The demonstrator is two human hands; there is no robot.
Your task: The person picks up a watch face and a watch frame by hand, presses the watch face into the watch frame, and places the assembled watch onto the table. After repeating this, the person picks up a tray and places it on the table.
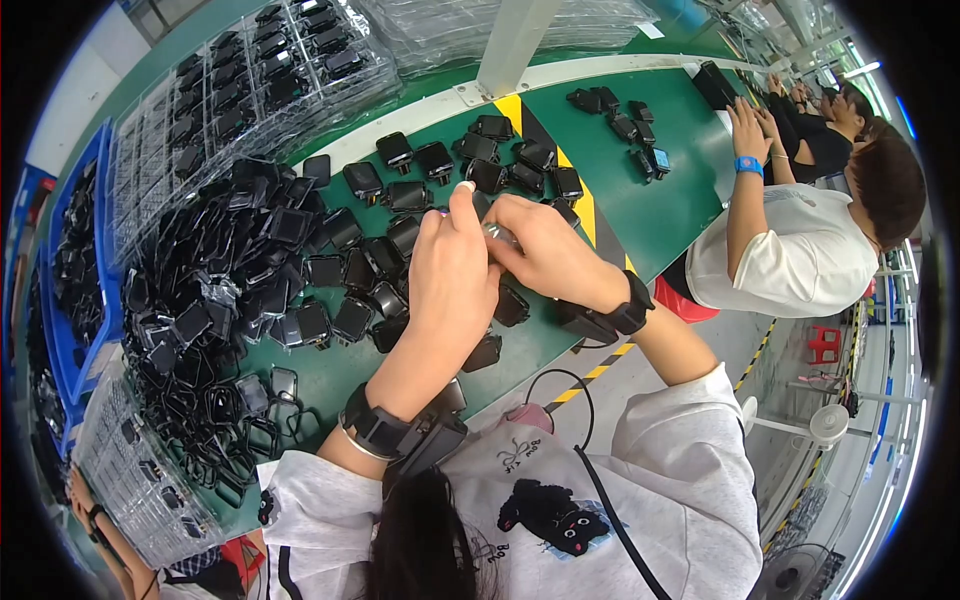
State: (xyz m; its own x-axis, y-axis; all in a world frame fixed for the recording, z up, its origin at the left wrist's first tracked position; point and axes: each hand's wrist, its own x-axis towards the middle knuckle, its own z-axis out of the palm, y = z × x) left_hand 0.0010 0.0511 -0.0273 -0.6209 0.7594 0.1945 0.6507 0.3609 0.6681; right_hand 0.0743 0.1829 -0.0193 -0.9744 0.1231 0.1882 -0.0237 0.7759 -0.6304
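Over the green bench my left hand (452, 265) and my right hand (552, 248) meet, fingers curled and pressed together. Between them shows a small shiny silvery piece (501, 236); most of it is hidden by the fingers, so its kind is unclear. The left thumb points up and away. Just beyond and around the hands lie several black square watch-like cases (434, 160) with glossy faces. More of these cases (352, 318) lie to the left of my left hand.
A large heap of black cases (250, 220) covers the left of the bench (640, 110). Clear compartment trays (150, 150) and a blue bin (98, 365) stand further left. A white post (512, 50) rises at the back. Another person (790, 240) sits at the right.
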